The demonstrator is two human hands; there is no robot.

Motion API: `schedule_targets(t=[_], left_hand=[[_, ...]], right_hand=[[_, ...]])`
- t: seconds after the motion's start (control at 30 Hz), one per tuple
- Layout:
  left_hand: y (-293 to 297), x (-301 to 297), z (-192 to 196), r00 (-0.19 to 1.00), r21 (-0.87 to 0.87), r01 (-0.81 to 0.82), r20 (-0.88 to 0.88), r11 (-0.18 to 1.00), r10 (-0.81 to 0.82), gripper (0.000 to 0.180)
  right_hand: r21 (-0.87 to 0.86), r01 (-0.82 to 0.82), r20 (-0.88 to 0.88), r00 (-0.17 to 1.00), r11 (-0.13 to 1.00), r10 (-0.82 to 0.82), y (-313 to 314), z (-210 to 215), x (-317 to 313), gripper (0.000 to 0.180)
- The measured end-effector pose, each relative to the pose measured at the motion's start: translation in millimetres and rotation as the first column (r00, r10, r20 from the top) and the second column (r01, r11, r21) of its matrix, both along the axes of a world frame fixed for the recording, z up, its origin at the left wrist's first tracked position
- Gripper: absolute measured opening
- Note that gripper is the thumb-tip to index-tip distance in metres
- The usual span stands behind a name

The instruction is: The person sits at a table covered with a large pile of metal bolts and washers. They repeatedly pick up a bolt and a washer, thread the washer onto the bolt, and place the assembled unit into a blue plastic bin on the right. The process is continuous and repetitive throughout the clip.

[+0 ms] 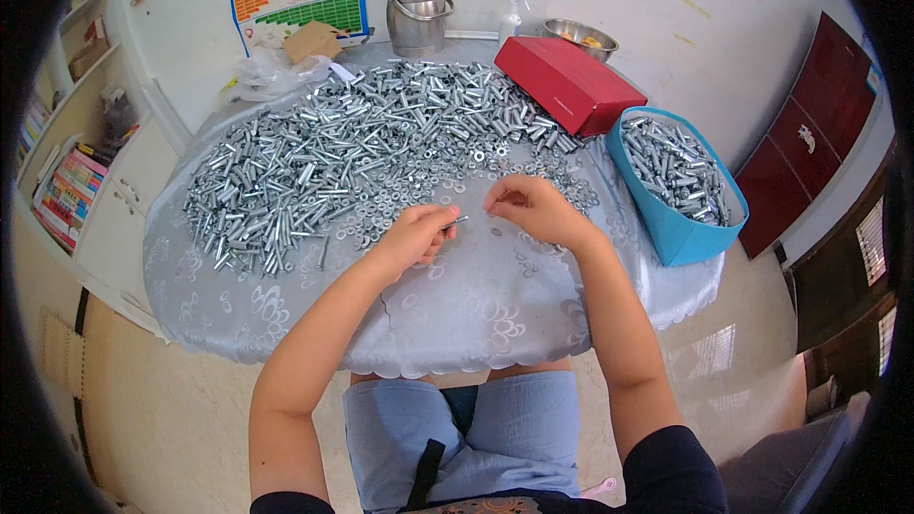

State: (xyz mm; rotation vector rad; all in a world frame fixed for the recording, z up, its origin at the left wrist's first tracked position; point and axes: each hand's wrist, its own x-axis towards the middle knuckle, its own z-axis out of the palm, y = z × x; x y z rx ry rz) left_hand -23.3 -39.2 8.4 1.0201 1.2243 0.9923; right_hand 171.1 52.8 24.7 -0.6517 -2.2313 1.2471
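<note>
My left hand [416, 238] is closed on a small metal bolt [461, 220], whose end sticks out past the thumb toward the right. A short gap away, my right hand [541, 211] has its thumb and fingertips pinched together; whatever is between them is too small to make out. Both hands are over the near part of the table, just in front of many loose washers and nuts [419, 181]. Behind these spreads a large heap of silvery bolts and sleeves [314, 138].
A grey patterned cloth [457, 309] covers the table. At the right stands a blue fabric bin [681, 246] full of metal parts, beside a red box [571, 86]. Along the back are a steel pot [416, 24], a spray bottle [512, 17], a metal bowl [605, 49] and a plastic bag [271, 76].
</note>
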Motion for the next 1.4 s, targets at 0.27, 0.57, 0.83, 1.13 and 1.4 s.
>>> schedule_targets(t=[0.27,0.57,0.83,1.13,1.4], left_hand=[[-4,5,2,0.998,0.037,0.044,-0.035,0.998,-0.042,0.03],[-1,4,-1,0.998,0.081,0.055,0.038,0.995,-0.058,0.03],[-4,6,5,0.994,0.037,0.083,0.062,0.996,-0.085,0.031],[-3,0,5,0.991,0.039,0.064,0.116,0.997,-0.068,0.028],[-3,2,6,0.997,0.039,0.048,0.054,0.998,-0.05,0.03]], right_hand=[[-0.178,-0.09,-0.108,0.992,0.98,0.071,-8,2,-8,0.011],[-0.291,-0.116,-0.217,0.975,0.95,0.052,-10,10,-7,0.009],[-0.33,-0.119,-0.182,0.981,0.937,0.061,-14,6,-13,0.01],[-0.378,-0.137,-0.26,0.965,0.916,0.037,-17,8,-15,0.012],[-0.401,-0.118,-0.236,0.971,0.908,0.022,-19,7,-16,0.017]])
